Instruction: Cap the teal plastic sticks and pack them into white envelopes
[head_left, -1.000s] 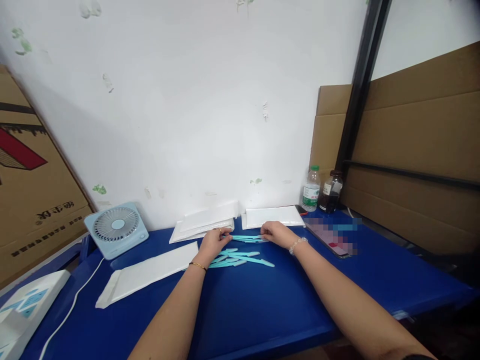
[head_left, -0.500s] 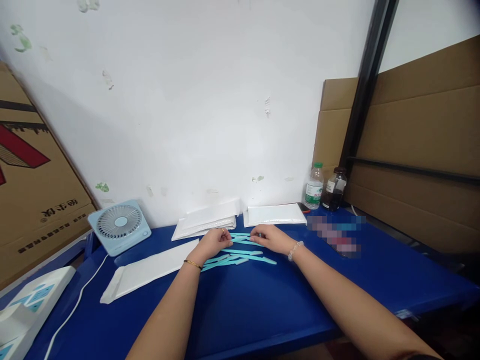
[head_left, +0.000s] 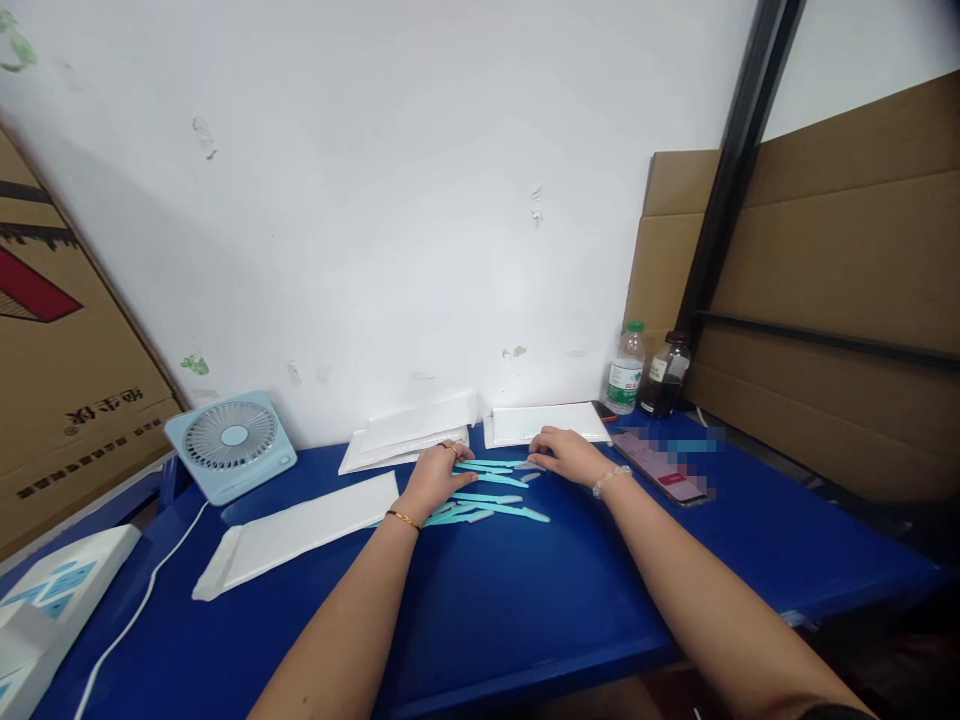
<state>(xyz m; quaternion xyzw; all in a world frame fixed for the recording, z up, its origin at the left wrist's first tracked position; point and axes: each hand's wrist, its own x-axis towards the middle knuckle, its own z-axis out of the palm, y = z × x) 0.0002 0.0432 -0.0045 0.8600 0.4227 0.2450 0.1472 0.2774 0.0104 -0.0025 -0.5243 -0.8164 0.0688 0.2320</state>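
Observation:
Several thin teal eyebrow razors with pale blade ends lie loosely fanned on the blue table. My left hand is at the left ends of the upper razors, thumb and fingers closed around them; its grip partly hides the handles. My right hand has bent fingers at the right tip of the uppermost razor, thumb and forefinger closed on that end. Just left of my left hand lies a flat white padded envelope. Behind the hands are a stack of white envelopes and another white packet.
A light blue fan and a white power strip with a cable are on the left. To the right are a phone, a clear bottle and a dark-filled bottle. Cardboard and a metal post flank the table.
My right hand has moved right, off the middle of the razors to their tips, uncovering the blade ends. My left hand has shifted slightly, its thumb and fingers now further apart.

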